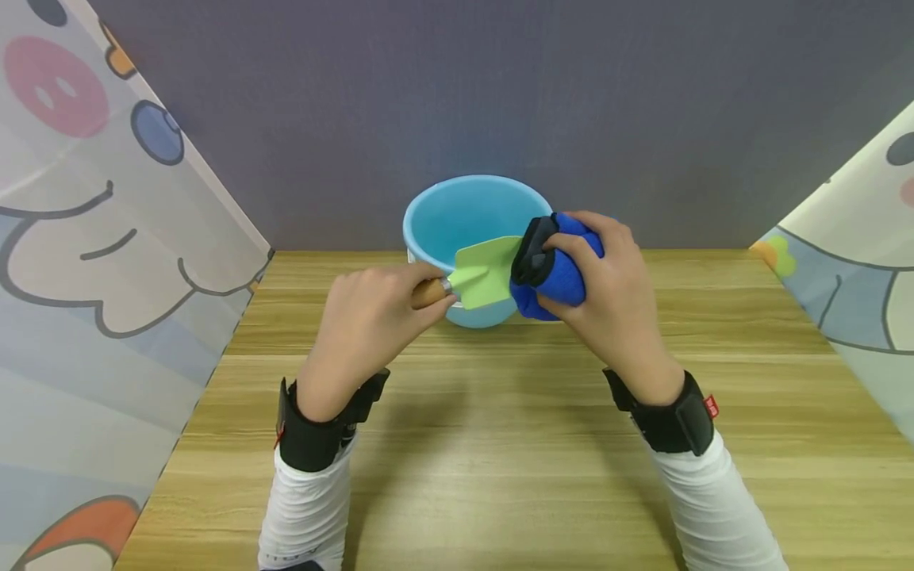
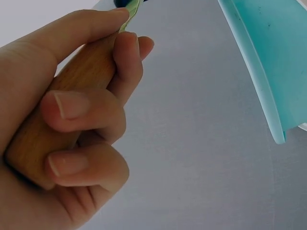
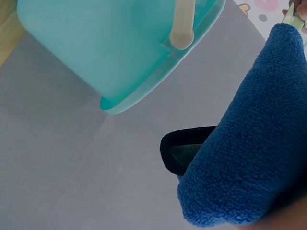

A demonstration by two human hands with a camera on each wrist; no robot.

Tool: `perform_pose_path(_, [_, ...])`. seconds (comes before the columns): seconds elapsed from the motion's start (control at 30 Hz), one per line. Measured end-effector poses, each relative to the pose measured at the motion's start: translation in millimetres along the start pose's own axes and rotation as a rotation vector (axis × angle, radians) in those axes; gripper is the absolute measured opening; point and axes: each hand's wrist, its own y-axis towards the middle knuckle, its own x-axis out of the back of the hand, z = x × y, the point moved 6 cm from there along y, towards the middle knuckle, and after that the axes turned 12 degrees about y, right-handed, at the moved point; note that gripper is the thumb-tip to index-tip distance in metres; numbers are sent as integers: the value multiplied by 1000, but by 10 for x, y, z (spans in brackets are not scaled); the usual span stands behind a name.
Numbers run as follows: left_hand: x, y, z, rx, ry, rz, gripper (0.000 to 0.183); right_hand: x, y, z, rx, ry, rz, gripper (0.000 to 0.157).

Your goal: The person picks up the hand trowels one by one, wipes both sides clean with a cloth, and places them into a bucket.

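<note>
My left hand (image 1: 371, 313) grips the wooden handle (image 2: 62, 110) of a small hand trowel with a flat light green blade (image 1: 481, 274). Its fingers curl round the wood, and the blade points to the right. A bunched blue fleecy cloth (image 1: 560, 274) with black edging is held in my right hand (image 1: 610, 285), fingers over its top and thumb below. At the blade's far end the cloth overlaps the green metal, hiding the tip. Both things are up over the near side of a light blue bucket (image 1: 477, 186).
The bucket stands on a wood-grain table (image 1: 457, 476) against a grey back panel (image 1: 428, 95). Its pale handle (image 3: 183, 24) shows in the right wrist view. Cartoon-printed sheets (image 1: 107, 238) flank the table at left and right.
</note>
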Motion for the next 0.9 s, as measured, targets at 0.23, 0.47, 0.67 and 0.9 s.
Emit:
perform_pose_path(0.23, [-50, -6, 75, 26, -25, 85, 26, 83, 11, -120, -50, -36, -30, 50])
perform_pose_path(0.47, [-65, -13, 139, 41, -54, 141, 23, 223, 28, -218, -102, -57, -98, 47])
perform_pose_path(0.67, [-70, -11, 148, 44, -62, 160, 27, 293, 26, -248, -138, -75, -118, 45])
perform_pose_path(0.9, [-76, -17, 139, 10, -63, 156, 25, 376, 19, -239, -157, -22, -166, 44])
